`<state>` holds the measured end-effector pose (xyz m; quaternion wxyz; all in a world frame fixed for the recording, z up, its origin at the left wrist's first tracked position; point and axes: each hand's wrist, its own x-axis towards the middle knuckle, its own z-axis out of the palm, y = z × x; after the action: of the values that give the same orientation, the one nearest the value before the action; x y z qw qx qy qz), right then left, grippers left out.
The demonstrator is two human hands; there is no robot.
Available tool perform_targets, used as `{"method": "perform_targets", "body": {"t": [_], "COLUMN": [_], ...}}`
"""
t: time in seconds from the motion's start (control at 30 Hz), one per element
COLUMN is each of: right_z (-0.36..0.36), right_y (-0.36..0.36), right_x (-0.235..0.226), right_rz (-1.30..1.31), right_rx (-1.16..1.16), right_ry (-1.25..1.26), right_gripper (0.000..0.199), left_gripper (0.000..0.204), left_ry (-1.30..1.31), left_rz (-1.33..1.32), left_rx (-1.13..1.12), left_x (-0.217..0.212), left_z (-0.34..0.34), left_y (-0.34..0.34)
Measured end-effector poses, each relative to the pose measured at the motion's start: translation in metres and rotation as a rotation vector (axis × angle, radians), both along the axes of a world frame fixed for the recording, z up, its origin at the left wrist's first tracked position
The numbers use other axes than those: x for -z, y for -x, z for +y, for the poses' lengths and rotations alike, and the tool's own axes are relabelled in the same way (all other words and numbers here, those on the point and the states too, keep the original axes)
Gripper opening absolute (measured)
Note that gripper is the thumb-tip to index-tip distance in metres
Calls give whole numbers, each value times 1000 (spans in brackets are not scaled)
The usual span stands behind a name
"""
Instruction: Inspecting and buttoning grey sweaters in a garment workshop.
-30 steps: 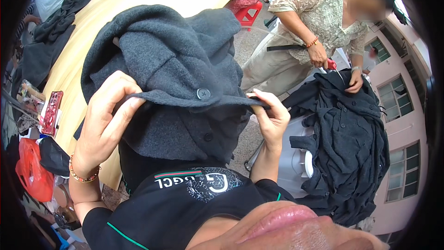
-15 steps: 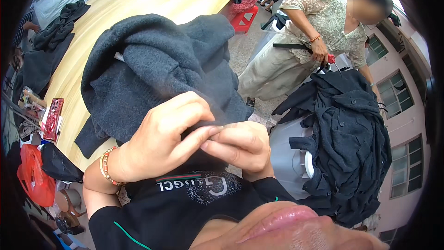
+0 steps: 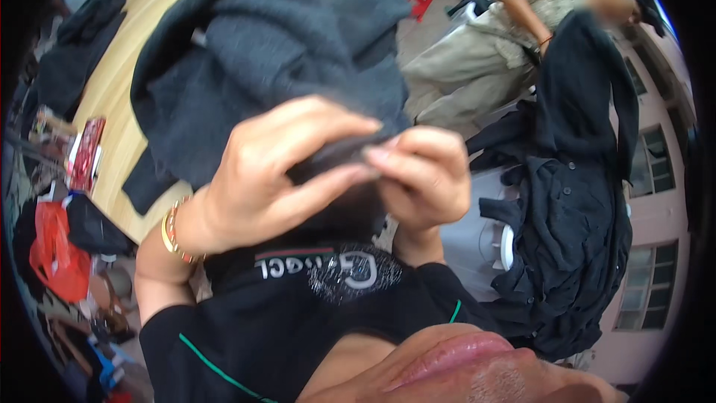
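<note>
A dark grey woolly garment (image 3: 253, 67) lies bunched on the table's near edge, its thick folds rising in front of me. An edge of it runs up between my hands. My left hand (image 3: 272, 172) has that edge between its thumb and fingers, which are a little spread. Close beside it, my right hand (image 3: 429, 179) pinches the same edge with thumb and forefinger. Motion smears the fingertips, and the exact spot they hold is hard to make out. A small pale tag (image 3: 199, 37) shows in the folds.
To the right, dark buttoned garments (image 3: 574, 239) are heaped over a translucent plastic bin (image 3: 473, 242). Behind it a person (image 3: 477, 67) holds up a dark garment (image 3: 578, 89). On the left are a red-cased phone (image 3: 87, 153) on the wooden table (image 3: 112, 168) and a red bag (image 3: 58, 254).
My hands have shifted up and rightward in the picture, and my left fingers have spread apart. The person at the right now lifts a dark garment from the heap.
</note>
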<state>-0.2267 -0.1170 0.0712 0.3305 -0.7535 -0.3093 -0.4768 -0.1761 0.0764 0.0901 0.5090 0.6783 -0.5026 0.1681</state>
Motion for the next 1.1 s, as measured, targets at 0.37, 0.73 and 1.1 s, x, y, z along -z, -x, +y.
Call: {"method": "perform_targets", "body": {"t": [0.37,0.73,1.1], "right_z": [-1,-4,-10], "right_y": [-19,-25,-20], "right_x": [7,12,2], "right_rz": [360,663,323], "right_rx": [-431,-610,-261], "right_ry": [-231,-310,36], "right_gripper": [40,27,34], "left_gripper": [37,27,23], "left_ry": [81,-43,-108], "left_rz": [-43,8,-450], "left_rx": [-33,15,-298], "left_x": [21,17,11], "left_z": [14,32,21], "left_y": [2,-5,-5]}}
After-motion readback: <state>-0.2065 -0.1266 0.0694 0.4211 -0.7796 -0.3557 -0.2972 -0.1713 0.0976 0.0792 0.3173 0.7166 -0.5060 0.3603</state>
